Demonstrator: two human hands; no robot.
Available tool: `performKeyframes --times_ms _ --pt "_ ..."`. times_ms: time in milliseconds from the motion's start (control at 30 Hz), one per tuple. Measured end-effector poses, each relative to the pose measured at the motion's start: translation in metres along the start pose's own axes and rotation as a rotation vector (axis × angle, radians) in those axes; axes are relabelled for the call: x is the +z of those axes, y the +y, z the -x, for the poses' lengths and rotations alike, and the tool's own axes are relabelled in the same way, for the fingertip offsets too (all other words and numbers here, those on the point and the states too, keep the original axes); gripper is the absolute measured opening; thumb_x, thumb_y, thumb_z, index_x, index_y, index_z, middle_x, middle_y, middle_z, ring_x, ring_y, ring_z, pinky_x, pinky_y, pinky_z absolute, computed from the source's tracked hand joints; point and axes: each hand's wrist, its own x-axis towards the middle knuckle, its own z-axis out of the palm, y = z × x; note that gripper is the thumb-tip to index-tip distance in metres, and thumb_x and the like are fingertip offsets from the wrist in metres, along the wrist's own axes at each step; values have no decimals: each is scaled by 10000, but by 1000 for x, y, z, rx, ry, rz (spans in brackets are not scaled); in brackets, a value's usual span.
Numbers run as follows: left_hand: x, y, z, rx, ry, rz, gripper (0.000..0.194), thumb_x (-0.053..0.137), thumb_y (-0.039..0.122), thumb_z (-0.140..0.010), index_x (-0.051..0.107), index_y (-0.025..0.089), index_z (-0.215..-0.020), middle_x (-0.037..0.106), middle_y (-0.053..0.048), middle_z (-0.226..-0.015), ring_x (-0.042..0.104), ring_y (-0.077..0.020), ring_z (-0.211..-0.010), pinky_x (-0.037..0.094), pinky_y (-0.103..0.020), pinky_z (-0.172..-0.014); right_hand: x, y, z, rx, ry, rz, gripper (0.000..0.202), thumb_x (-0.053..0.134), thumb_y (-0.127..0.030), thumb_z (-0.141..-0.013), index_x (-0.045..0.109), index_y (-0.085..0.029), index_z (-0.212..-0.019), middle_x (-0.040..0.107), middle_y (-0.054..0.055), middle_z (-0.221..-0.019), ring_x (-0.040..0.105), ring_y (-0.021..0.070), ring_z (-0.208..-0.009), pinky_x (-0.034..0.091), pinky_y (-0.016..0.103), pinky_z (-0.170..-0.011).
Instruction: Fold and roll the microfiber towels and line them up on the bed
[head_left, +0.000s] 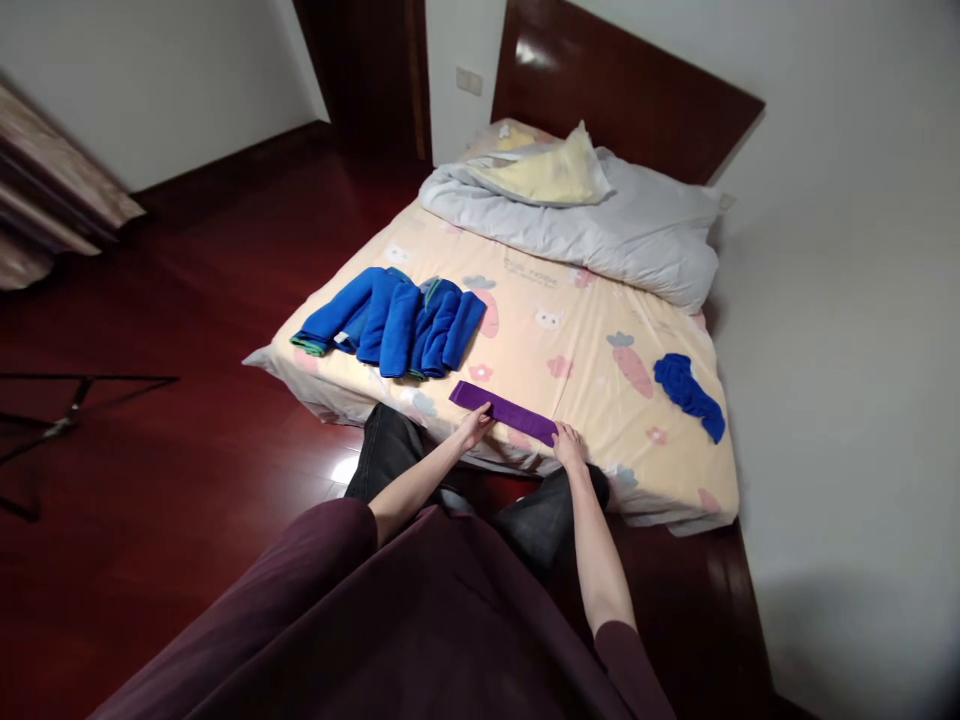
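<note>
A purple cloth (pixel 514 413), folded into a long narrow strip, lies near the front edge of the bed. My left hand (pixel 475 426) is closed on the strip's lower edge, left of its middle, with the thumb on top. At the strip's right end, my right hand (pixel 568 444) has its fingers closed on the cloth. To the left, a blue garment with green edging (pixel 390 320) lies bunched in folds. A smaller crumpled blue cloth (pixel 688 395) rests on the right side of the bed.
The bed (pixel 525 300) has a peach patterned sheet. Toward the headboard (pixel 622 90) lie a rolled grey quilt (pixel 600 235) and a yellow pillow (pixel 559 170). A dark metal stand (pixel 71 410) is on the floor at left, below a curtain (pixel 60 180).
</note>
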Motion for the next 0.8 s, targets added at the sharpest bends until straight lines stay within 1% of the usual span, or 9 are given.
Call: performKeyframes --times_ms 133,233,300,400,467,533,667,733,800 --pt "16 6 -12 49 136 153 240 826 290 -846 665 192 -994 719 -60 -825 732 -180 -799 630 -332 -905 -12 2 -2 -10 -41 50 418 566 -232 -945 673 -212 -1348 677 164 -1347 634 319 -1249 464 436 -1105" --pt "28 14 -15 77 135 222 268 829 259 -824 671 184 -1026 744 -72 -885 736 -194 -847 615 -350 -918 -21 6 -3 -39 -47 4 408 606 -227 -905 682 -229 -1307 688 142 -1319 650 300 -1231 489 416 -1087" --pt "38 24 -14 104 63 235 329 852 269 -792 683 179 -1060 759 -87 -942 738 -208 -911 600 -365 -948 -25 9 -2 -53 -51 -57 420 616 -209 -879 678 -221 -1294 690 135 -1311 648 297 -1238 491 427 -1097" --pt "57 42 -9 206 -117 169 465 915 289 -709 702 177 -1106 769 -92 -1025 726 -211 -1004 562 -366 -1012 -31 9 -1 -29 -53 -158 419 638 -172 -833 689 -176 -1249 696 152 -1267 661 288 -1206 501 404 -1083" --pt "73 56 -5 283 -237 97 552 951 309 -647 709 167 -1122 769 -91 -1060 717 -211 -1025 536 -380 -1045 -35 4 0 -4 -53 -200 387 661 -170 -808 703 -153 -1192 703 151 -1203 676 278 -1153 513 374 -1046" --pt "90 72 0 340 -311 10 596 978 323 -584 716 139 -1087 769 -97 -1045 713 -218 -1002 517 -409 -1057 -40 -4 0 7 -52 -218 341 680 -187 -792 711 -149 -1130 705 130 -1119 678 270 -1092 519 358 -1006" --pt "120 108 19 454 -434 -228 579 981 324 -547 721 107 -1016 767 -108 -993 712 -230 -971 507 -440 -1047 -49 -32 -6 13 -15 -241 246 704 -200 -738 698 -169 -982 686 105 -1047 656 266 -1046 516 366 -983" --pt "133 126 34 513 -514 -336 557 966 327 -578 725 111 -1031 766 -108 -999 713 -230 -976 518 -429 -1030 -53 -55 -14 6 25 -294 258 716 -197 -701 685 -172 -955 687 113 -1075 655 268 -1056 516 378 -998" --pt "143 142 51 553 -573 -435 526 954 335 -605 729 119 -1028 765 -105 -988 716 -229 -955 540 -413 -989 -59 -84 -22 -40 49 -410 332 742 -215 -670 678 -174 -993 704 108 -1088 660 263 -1067 521 382 -1009"
